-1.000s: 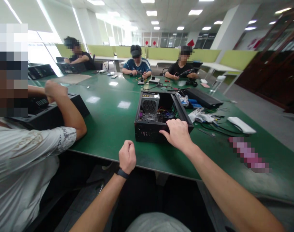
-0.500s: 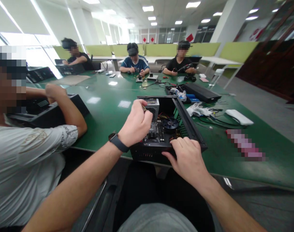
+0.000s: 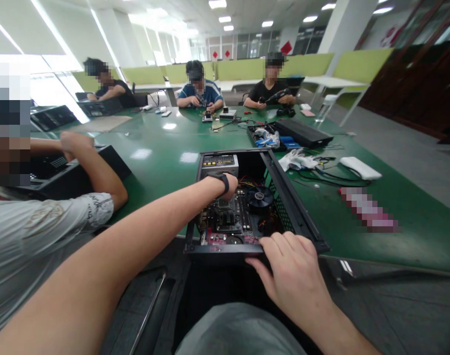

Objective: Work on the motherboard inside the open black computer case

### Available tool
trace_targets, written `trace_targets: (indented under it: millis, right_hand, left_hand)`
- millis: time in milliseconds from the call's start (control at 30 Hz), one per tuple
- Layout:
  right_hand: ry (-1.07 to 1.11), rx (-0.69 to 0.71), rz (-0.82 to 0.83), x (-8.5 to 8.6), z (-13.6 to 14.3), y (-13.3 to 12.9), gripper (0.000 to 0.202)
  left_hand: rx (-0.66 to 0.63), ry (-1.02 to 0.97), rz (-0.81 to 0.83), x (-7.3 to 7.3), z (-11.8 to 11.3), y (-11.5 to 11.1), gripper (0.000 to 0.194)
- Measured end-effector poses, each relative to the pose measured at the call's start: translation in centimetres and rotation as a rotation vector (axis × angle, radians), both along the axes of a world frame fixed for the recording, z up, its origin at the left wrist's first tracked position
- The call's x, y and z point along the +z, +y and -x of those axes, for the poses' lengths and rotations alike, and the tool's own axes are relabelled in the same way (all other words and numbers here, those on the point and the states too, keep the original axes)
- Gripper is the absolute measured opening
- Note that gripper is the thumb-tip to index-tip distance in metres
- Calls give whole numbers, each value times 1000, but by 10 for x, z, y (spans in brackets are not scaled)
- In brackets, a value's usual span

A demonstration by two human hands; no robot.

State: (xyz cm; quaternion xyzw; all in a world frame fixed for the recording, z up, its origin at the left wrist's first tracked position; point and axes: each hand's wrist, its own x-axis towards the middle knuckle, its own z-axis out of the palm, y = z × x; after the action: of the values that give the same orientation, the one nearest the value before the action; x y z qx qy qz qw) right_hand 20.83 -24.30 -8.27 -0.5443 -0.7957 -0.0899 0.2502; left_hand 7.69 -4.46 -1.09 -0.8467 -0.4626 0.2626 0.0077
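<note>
An open black computer case (image 3: 294, 202) lies at the table's near edge, its near side jutting towards my lap. My right hand (image 3: 293, 256) grips the near rim, fingers over the top and thumb below. Inside the case are a motherboard (image 3: 228, 219), a round black fan (image 3: 260, 196) and, at the back left, a power supply (image 3: 228, 162) with a label on top. My left hand (image 3: 231, 186), a dark watch on its wrist, reaches into the case just in front of the power supply. Its fingers are hidden, so whether they hold anything cannot be seen.
White gloves (image 3: 301, 160), black cables, a white pouch (image 3: 360, 168) and a blurred pink item (image 3: 369, 209) lie to the right. Behind them sits an open black box (image 3: 304, 134). At left, a co-worker's arm (image 3: 106, 172) rests over another case (image 3: 116, 167). Several people sit opposite.
My left hand has moved from above the case down into it, and its fingers have gone out of sight. The case's near edge has tipped down towards me under my right hand.
</note>
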Motion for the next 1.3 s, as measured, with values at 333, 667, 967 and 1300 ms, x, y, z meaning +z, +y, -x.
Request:
trace_targets:
  millis: [333, 667, 967, 1300]
  right_hand:
    - [23, -21, -3, -5, 1, -3, 14]
    - [18, -30, 0, -3, 2, -4, 15]
    - [7, -42, -1, -5, 2, -4, 16]
    - [3, -40, -15, -7, 1, -5, 16]
  left_hand:
    - [-72, 20, 35, -57, 4, 44, 50]
    - [-15, 34, 56, -60, -3, 43, 67]
    - [-15, 49, 46, -62, -1, 44, 64]
    - [-50, 108, 55, -61, -3, 42, 66]
